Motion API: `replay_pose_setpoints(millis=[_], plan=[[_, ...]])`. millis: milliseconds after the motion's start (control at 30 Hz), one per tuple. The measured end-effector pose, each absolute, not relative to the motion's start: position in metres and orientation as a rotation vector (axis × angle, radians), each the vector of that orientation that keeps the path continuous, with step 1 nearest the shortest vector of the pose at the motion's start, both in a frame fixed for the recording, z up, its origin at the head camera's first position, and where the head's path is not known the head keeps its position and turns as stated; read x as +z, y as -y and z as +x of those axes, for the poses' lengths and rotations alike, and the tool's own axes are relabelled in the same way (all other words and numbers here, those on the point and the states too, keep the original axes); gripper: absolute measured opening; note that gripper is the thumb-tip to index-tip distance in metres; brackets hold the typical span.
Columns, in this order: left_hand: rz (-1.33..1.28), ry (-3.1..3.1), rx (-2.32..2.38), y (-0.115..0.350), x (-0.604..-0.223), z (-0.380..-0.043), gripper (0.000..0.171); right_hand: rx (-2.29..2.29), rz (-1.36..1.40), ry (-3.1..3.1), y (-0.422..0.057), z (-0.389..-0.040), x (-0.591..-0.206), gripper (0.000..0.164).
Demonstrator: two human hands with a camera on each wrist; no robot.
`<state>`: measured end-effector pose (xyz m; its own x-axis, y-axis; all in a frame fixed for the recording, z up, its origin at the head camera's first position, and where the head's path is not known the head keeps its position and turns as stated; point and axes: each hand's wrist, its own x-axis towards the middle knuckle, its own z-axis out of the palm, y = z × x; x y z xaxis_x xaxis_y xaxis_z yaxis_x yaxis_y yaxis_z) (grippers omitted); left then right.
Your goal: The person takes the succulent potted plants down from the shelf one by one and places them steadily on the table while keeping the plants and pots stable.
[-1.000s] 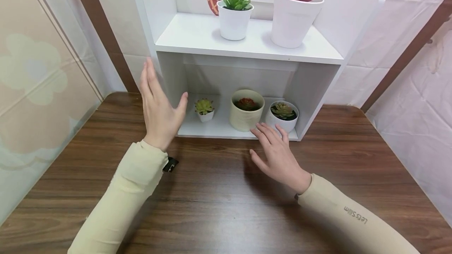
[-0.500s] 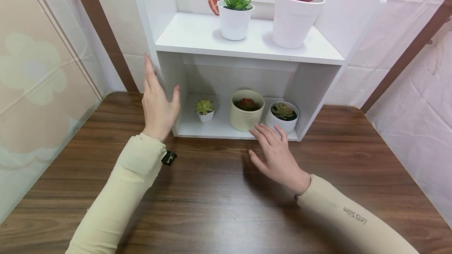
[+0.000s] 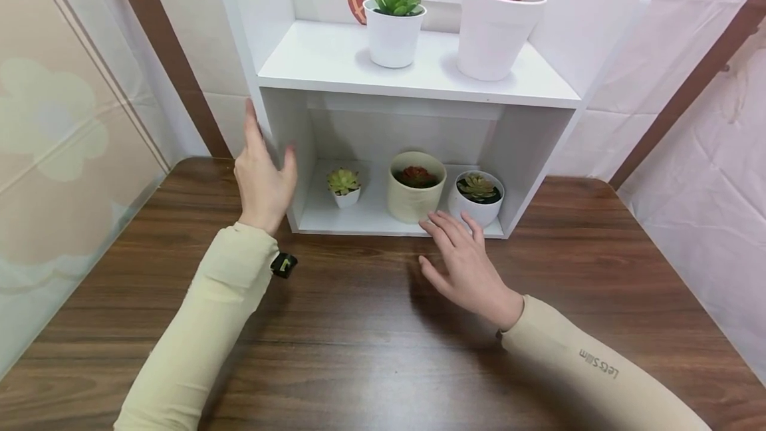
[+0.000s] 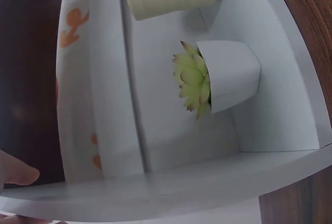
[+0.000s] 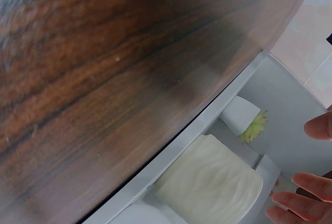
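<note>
My left hand [image 3: 263,191] has moved astride the side of the shelf [image 3: 419,90], fingers straight, contact unconfirmed — the shelf now, I judge, within grip — while the cream pot [image 3: 411,203] stands just beyond my right hand [image 3: 468,270], loosely spread and empty.

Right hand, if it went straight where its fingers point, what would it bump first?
Probably the cream pot with the red succulent, since the right hand points toward it, though the hand's height is hard to tell.
</note>
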<state>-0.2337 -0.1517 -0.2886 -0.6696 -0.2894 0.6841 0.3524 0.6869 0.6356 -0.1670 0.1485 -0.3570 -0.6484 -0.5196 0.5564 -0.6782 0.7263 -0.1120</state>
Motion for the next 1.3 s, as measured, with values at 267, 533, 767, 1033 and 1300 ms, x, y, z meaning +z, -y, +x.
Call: replay_pose_setpoints(millis=[267, 533, 767, 1033, 1300], plan=[[-0.046, 2.070, -1.021, 0.155, -0.292, -0.240, 0.056, 0.424, 0.925, 2.421, -0.147, -0.168, -0.356, 0.048], [-0.016, 2.095, -1.035, 0.158, -0.292, -0.242, 0.037, 0.411, 0.926, 2.429, -0.144, -0.168, -0.351, 0.048], [-0.015, 2.109, -1.045, 0.156, -0.292, -0.242, 0.035, 0.421, 0.945, 2.415, -0.142, -0.169, -0.346, 0.049], [-0.003, 2.090, -1.097, 0.155, -0.295, -0.244, 0.036, 0.474, 0.990, 2.398, -0.141, -0.171, -0.342, 0.052], [0.022, 2.092, -1.133, 0.153, -0.295, -0.244, 0.037, 0.507, 0.975, 2.403, -0.138, -0.171, -0.334, 0.051]])
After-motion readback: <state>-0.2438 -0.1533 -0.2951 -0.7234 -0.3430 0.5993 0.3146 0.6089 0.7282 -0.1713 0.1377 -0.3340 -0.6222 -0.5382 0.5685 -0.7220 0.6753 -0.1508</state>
